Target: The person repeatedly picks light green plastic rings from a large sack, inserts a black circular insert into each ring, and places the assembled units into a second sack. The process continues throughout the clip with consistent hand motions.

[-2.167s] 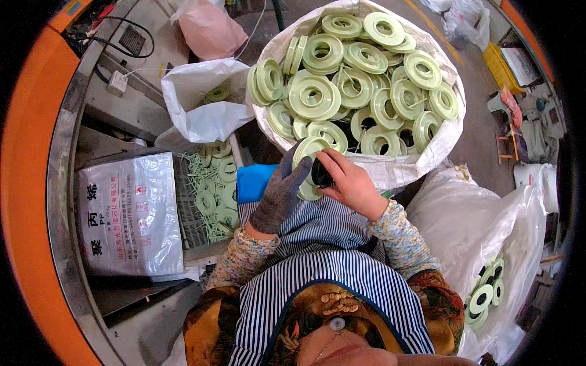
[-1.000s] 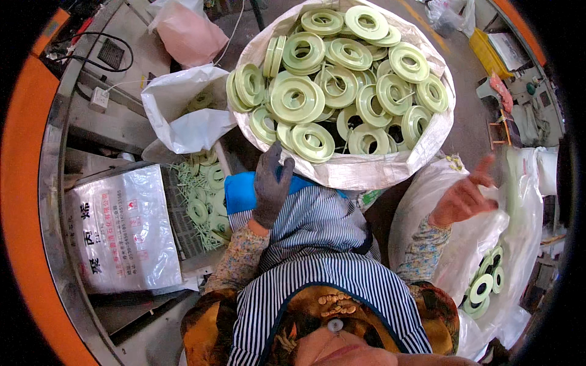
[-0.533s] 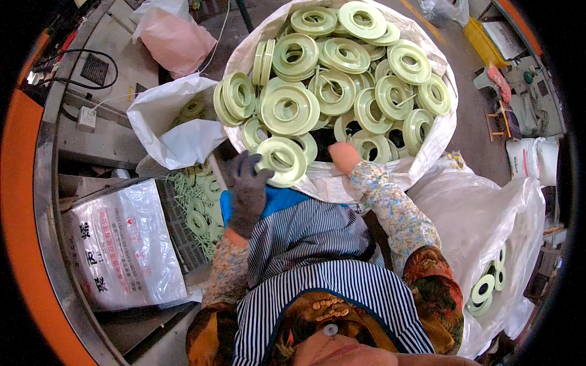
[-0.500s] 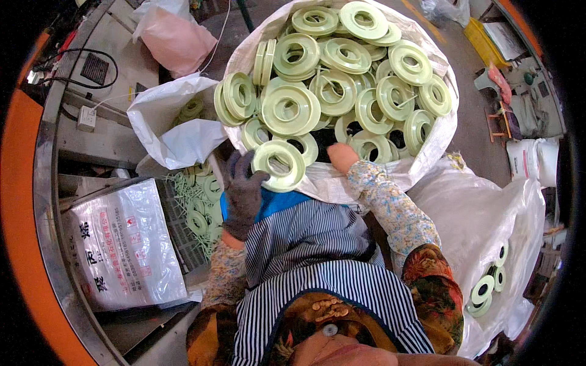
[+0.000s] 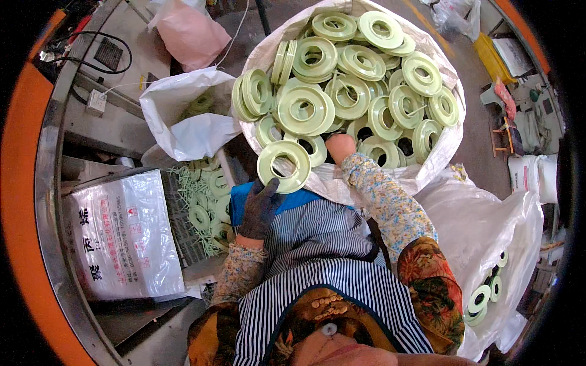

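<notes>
In its dark glove, my left hand (image 5: 259,210) pinches the lower rim of a pale green plastic flanged ring (image 5: 267,163), its thumb on top and its fingers partly hidden beneath. This ring lies flat-side up at the near edge of a big white woven sack (image 5: 448,137) heaped with similar rings (image 5: 305,110). My right hand (image 5: 340,146) is bare and reaches into the near side of the heap. Its fingers curl downward among the rings, and whatever they hold is hidden.
Left of me, a bin holds green rings and thin sprue pieces (image 5: 189,183), beside a printed white bag (image 5: 125,244). An open white sack (image 5: 183,137) stands behind it. On my right is another white sack (image 5: 482,226) with rings inside. A yellow crate (image 5: 491,58) sits far right.
My left hand has closed on the near ring after hovering open beside it. The whole view has shifted slightly; my right hand stays at the heap.
</notes>
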A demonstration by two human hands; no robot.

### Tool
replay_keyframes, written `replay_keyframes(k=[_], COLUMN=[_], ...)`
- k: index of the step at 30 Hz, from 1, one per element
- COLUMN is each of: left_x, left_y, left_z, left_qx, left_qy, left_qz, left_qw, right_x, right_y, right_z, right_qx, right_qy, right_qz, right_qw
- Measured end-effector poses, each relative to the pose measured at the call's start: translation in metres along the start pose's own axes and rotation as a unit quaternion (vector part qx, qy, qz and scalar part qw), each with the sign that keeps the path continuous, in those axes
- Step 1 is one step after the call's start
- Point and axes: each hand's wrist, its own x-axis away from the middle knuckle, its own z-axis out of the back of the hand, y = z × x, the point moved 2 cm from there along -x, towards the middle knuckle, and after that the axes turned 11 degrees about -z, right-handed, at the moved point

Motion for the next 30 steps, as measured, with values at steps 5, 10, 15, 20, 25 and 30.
replay_keyframes(k=[5, 10, 15, 20, 25, 30], left_x=[0.006, 0.009, -0.002, -0.002, 0.01, 0.008], left_y=[0.004, 0.024, 0.06, 0.087, 0.083, 0.103], left_z=[0.007, 0.005, -0.028, -0.051, -0.045, -0.046], left_qx=[-0.201, 0.072, 0.189, 0.06, 0.032, 0.201], left_qy=[-0.006, 0.12, 0.017, -0.046, -0.031, -0.005], left_qz=[-0.088, -0.024, 0.032, -0.074, -0.051, 0.008], left_qw=[0.976, 0.99, 0.981, 0.994, 0.998, 0.98], right_x=[0.014, 0.038, 0.127, 0.169, 0.175, 0.181], right_y=[0.002, 0.046, 0.004, -0.039, -0.024, -0.021], right_z=[0.007, 0.048, 0.151, 0.173, 0.199, 0.214], right_qx=[0.034, -0.362, -0.662, -0.451, -0.414, -0.385], right_qy=[-0.082, -0.065, 0.121, 0.184, 0.189, 0.136], right_qz=[-0.008, -0.168, -0.079, 0.08, 0.121, 0.128], right_qw=[0.996, 0.914, 0.736, 0.87, 0.882, 0.904])
